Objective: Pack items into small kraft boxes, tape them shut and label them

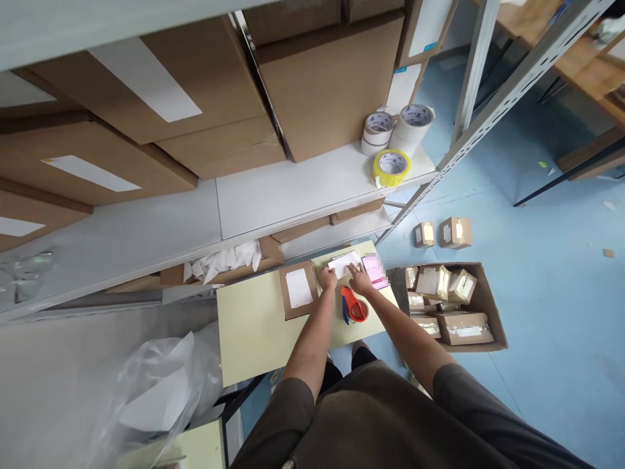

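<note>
A stack of white paper labels (344,263) lies over the back part of the cream table. My left hand (327,279) is closed on its left end. At its right end, my right hand (360,280) pinches the paper with its fingertips; the exact finger contact is small to see. Just right of that hand rests a phone with a pink screen (375,271). Nearer my body sits a red tape dispenser (355,306) with a blue part along its side. To the left of my left hand is a cardboard box with a white label (298,289).
The cream table (254,326) stands before a grey shelf (293,192) bearing large cartons (332,85) and tape rolls (391,167). An open carton (499,326) of small taped boxes is at the right. Clear plastic bagging (161,391) lies at lower left.
</note>
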The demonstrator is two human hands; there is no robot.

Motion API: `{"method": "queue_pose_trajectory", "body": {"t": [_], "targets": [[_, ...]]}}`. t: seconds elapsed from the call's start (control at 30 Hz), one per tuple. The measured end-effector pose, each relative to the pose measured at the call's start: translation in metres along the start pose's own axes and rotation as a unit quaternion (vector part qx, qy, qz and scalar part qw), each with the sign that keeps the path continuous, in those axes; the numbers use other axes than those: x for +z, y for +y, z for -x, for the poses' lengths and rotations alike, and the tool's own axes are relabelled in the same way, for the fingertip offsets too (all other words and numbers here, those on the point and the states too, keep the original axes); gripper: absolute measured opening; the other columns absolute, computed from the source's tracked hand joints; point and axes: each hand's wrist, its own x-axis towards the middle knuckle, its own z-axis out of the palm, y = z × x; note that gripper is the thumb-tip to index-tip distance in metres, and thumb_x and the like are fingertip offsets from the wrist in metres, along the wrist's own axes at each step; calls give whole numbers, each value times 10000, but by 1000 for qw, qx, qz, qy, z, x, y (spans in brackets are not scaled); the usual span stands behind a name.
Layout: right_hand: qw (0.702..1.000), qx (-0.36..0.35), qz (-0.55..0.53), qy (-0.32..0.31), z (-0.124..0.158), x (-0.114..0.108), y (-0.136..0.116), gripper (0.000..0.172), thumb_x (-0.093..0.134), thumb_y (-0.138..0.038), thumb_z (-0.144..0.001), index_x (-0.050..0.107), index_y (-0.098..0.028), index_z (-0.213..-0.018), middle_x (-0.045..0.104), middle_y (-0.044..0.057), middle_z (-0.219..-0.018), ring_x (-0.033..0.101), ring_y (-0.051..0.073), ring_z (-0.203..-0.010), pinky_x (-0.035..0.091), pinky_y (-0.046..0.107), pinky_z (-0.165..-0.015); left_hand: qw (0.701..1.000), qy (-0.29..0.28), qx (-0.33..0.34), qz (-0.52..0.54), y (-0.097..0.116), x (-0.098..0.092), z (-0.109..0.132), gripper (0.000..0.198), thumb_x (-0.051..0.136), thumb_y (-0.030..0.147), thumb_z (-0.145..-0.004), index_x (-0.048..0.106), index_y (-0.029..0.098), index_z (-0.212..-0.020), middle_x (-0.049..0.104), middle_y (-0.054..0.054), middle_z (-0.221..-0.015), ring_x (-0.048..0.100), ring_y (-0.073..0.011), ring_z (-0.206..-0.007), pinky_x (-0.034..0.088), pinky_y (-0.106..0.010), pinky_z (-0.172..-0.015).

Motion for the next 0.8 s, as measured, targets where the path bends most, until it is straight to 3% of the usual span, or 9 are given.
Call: {"method": "queue_pose_trajectory", "body": {"t": [0.17,0.33,0.47,0.57,0.67,0.8], "targets": [[984,-45,-101,139,13,-9,4,630,526,-189,-910,592,-169,-1536,615,150,-1551,503,343,-1496,391,572,-1270,994,4,94,-52,5,-31,20,228,618,239,-971,780,181,-822,756,-139,-811,669,-267,-783,381,-326,-747],[968,-46,-191,155,28,-38,-5,647,571,-218,-891,593,-222,-1538,605,140,-1563,543,334,-1468,460,560,-1222,982,0,187,-31,8,-92,42,292,620,371,-964,755,212,-760,727,-66,-755,617,-221,-750,363,-299,-717],[960,-133,-234,77,22,-70,-33,647,616,-222,-862,635,-297,-1504,598,80,-1585,507,315,-1509,459,543,-1217,977,-6,208,39,2,-155,51,286,699,430,-858,695,207,-678,633,5,-652,553,-179,-693,352,-280,-676],[946,-205,-250,-29,10,-90,-65,456,708,-298,-844,778,-294,-1295,721,75,-1424,631,316,-1363,485,498,-1177,976,-9,203,75,-8,-196,58,301,681,444,-831,654,201,-655,586,22,-639,513,-160,-668,345,-278,-654],[927,-222,-277,-124,2,-104,-92,313,778,-434,-827,829,-265,-1085,808,64,-1168,732,282,-1076,576,418,-980,975,-19,197,104,-18,-226,67,315,676,470,-815,645,199,-659,587,20,-657,515,-160,-681,361,-276,-658],[912,-208,-298,-190,1,-115,-111,358,833,-559,-781,813,-225,-908,788,32,-897,674,206,-790,536,318,-726,972,-20,184,147,-28,-249,78,339,701,517,-793,668,197,-685,610,13,-681,534,-165,-701,402,-276,-677]]}}
